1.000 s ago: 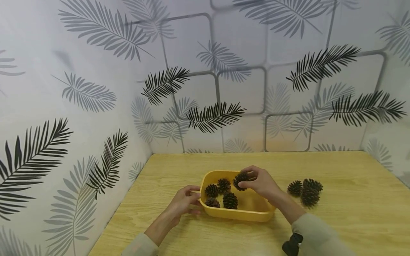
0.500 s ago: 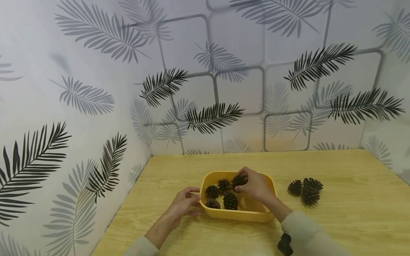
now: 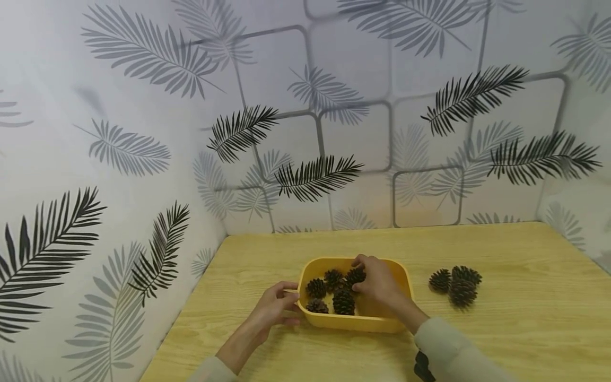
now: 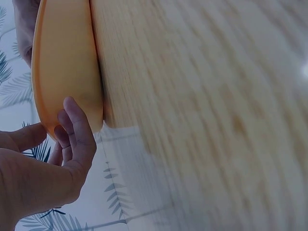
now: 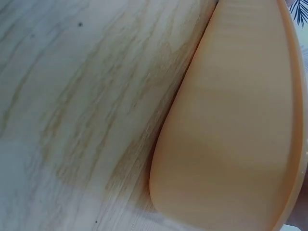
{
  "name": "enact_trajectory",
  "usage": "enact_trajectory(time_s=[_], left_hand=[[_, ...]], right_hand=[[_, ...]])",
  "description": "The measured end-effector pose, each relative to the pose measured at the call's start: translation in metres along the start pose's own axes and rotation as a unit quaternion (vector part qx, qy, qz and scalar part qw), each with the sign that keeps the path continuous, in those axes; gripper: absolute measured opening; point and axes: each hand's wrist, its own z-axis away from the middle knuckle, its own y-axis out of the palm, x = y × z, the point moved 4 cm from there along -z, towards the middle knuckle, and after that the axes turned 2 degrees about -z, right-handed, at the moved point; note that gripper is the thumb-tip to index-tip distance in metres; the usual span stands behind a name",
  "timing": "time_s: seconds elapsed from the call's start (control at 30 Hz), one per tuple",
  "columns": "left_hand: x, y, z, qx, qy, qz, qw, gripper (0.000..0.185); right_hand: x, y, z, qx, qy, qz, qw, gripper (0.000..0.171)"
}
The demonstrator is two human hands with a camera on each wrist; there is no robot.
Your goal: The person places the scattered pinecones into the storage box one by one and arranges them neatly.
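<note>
A yellow plastic tub (image 3: 353,322) stands on the table with several brown pine cones inside. At its left end, my left hand (image 3: 274,307) holds the tub, one digit at the rim and others along the outer wall; the left wrist view shows this hand (image 4: 62,159) at the tub's end (image 4: 70,57). My right hand (image 3: 379,284) reaches down into the tub and grips a pine cone (image 3: 354,276) between thumb and fingers, partly covering it. Beside it lies an upright-looking pine cone (image 3: 343,301). In the right wrist view the tub's outer wall (image 5: 226,120) fills the right side.
To the right of the tub, 3 more pine cones (image 3: 462,292) sit close together on the wood-grain table (image 3: 525,329). A wall (image 3: 358,196) printed with dark and grey leaves rises along the table's back edge, and another stands at the left.
My right hand has moved left and lower into the tub with its pine cone, which is now close by the others. The left hand has stayed at the tub's left end.
</note>
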Motion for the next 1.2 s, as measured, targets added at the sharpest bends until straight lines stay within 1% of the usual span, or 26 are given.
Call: enact_trajectory(time_s=[0.2, 0.4, 0.53, 0.67, 0.8, 0.93, 1.03, 1.2], left_hand=[[0.0, 0.001, -0.001, -0.002, 0.002, -0.001, 1.0, 0.04], [0.001, 0.001, 0.001, -0.001, -0.001, -0.003, 1.0, 0.041], [0.002, 0.001, 0.0, -0.001, -0.001, -0.003, 1.0, 0.041], [0.002, 0.0, -0.001, -0.001, 0.002, -0.004, 1.0, 0.041], [0.003, -0.001, -0.001, 0.001, 0.003, -0.004, 1.0, 0.041], [0.002, -0.001, -0.001, 0.002, 0.002, -0.006, 1.0, 0.04], [0.002, -0.001, 0.0, 0.002, 0.002, -0.007, 1.0, 0.04], [0.002, 0.0, 0.001, 0.007, 0.007, -0.008, 0.9999, 0.041]], right_hand=[[-0.001, -0.003, 0.004, -0.003, 0.004, -0.01, 1.0, 0.044], [0.0, -0.006, 0.01, -0.009, -0.005, -0.009, 1.0, 0.044], [0.004, -0.015, 0.018, -0.023, -0.009, 0.001, 1.0, 0.043], [0.004, -0.025, 0.023, -0.031, -0.01, 0.003, 0.999, 0.042], [0.002, -0.031, 0.025, -0.043, -0.034, 0.005, 0.998, 0.043], [0.001, -0.038, 0.032, -0.064, -0.062, 0.018, 0.996, 0.046], [-0.001, -0.044, 0.038, -0.072, -0.068, 0.023, 0.995, 0.05], [-0.009, -0.057, 0.048, -0.078, -0.064, 0.03, 0.994, 0.056]])
